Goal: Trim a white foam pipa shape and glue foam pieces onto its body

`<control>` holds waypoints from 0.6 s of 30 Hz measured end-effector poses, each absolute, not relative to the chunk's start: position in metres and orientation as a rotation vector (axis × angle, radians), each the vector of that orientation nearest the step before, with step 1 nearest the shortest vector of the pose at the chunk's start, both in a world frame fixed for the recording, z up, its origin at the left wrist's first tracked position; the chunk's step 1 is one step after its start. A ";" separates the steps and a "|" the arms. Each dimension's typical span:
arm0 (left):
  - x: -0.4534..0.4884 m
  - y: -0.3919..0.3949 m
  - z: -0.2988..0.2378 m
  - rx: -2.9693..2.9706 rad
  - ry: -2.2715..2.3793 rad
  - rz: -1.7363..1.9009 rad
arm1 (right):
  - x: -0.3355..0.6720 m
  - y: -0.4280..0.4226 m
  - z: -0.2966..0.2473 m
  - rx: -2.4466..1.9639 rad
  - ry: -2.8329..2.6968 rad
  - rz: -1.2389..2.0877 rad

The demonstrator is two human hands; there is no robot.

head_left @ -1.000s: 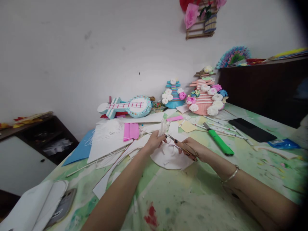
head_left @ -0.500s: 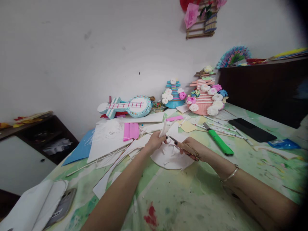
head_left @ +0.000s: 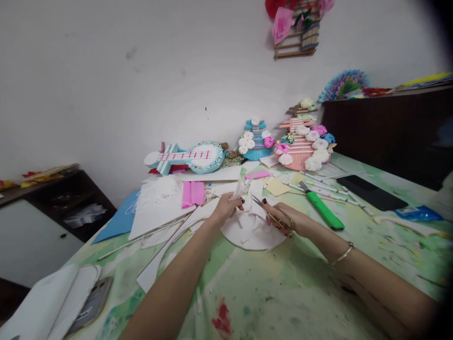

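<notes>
My left hand (head_left: pixel 226 206) pinches a small white paper piece (head_left: pixel 241 192) with cut strips, held just above a white round paper plate (head_left: pixel 247 232) on the paint-stained table (head_left: pixel 269 288). My right hand (head_left: pixel 288 218) grips small gold-handled scissors (head_left: pixel 268 213), their blades pointing left at the white piece. Both hands are closed. A metal bangle (head_left: pixel 340 257) sits on my right wrist.
A green utility knife (head_left: pixel 321 206), pens and a black phone (head_left: pixel 370 191) lie to the right. White, pink and blue sheets (head_left: pixel 159 204) are piled left. Paper-flower crafts (head_left: pixel 300 144) and a paper guitar (head_left: pixel 187 158) stand along the wall. Another phone (head_left: pixel 92 304) lies near left.
The scissors have dipped slightly and shifted right, away from the white piece. My left hand has stayed in place with the paper piece.
</notes>
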State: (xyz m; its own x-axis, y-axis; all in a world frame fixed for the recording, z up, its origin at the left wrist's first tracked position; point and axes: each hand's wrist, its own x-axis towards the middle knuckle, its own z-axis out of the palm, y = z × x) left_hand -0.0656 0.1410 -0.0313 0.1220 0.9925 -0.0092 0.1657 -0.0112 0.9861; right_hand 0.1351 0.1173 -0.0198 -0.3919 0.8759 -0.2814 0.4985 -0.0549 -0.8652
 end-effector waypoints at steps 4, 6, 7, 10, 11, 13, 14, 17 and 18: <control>-0.065 0.141 -0.029 1.265 1.167 0.954 | 0.133 0.113 -0.019 -1.336 -1.886 1.478; -0.064 0.140 -0.028 1.215 1.138 0.913 | 0.132 0.112 -0.021 -1.305 -1.866 1.502; -0.064 0.140 -0.028 1.195 1.126 0.899 | 0.131 0.112 -0.022 -1.305 -1.856 1.508; -0.063 0.139 -0.028 1.153 1.100 0.875 | 0.131 0.113 -0.026 -1.340 -1.838 1.479; -0.062 0.139 -0.028 1.143 1.097 0.870 | 0.131 0.114 -0.027 -1.343 -1.838 1.460; -0.062 0.138 -0.027 1.127 1.098 0.864 | 0.132 0.116 -0.029 -1.346 -1.850 1.427; -0.062 0.138 -0.028 1.121 1.101 0.864 | 0.132 0.117 -0.030 -1.358 -1.857 1.413; -0.063 0.139 -0.028 1.108 1.118 0.872 | 0.134 0.119 -0.030 -1.446 -1.842 1.376; -0.064 0.140 -0.029 1.106 1.127 0.885 | 0.134 0.120 -0.030 -1.470 -1.830 1.378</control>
